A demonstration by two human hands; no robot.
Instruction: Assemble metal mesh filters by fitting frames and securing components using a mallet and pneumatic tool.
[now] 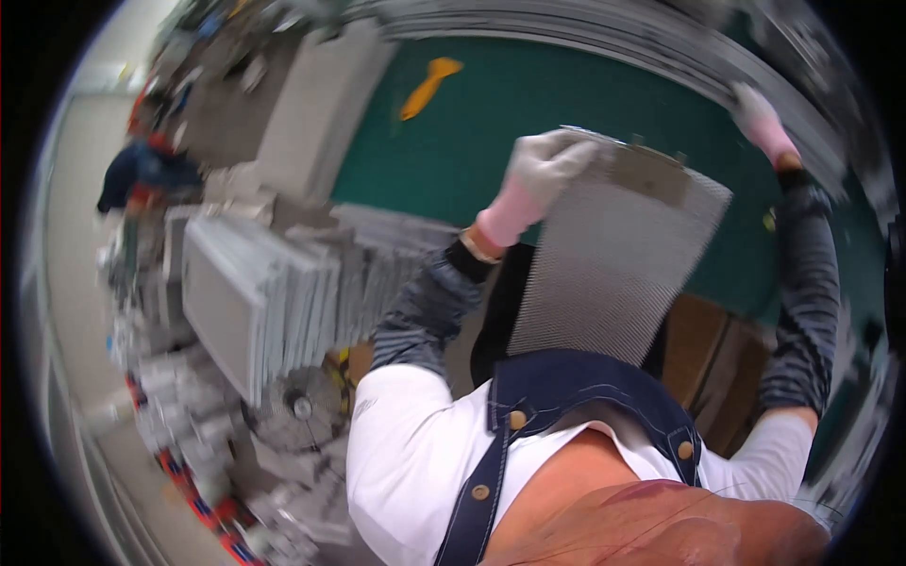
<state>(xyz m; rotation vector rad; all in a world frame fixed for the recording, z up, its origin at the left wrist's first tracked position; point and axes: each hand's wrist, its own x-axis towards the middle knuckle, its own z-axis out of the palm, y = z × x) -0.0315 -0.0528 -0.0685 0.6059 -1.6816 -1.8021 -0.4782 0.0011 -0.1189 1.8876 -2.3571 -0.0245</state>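
Note:
My left hand [550, 170], in a white and pink glove, is closed on the upper left edge of a grey metal mesh sheet [604, 269]. The sheet hangs tilted in front of my apron, with its lower end against my body. Near its upper edge there is a plain patch, and small tabs stick up there. My right hand [763, 123], gloved the same way, reaches to the far right of the green worktop [528, 90]. Its fingertips are at the long grey metal profiles [661, 58] along the back edge. Blur hides whether they grip one.
A yellow tool [429, 88] with a flared end lies on the worktop's far left part. Several framed grey panels [255, 292] stand stacked at the left, above a round fan [300, 407]. Brown cardboard boxes [694, 344] sit below the worktop. Another person [151, 174] is bent over at the far left.

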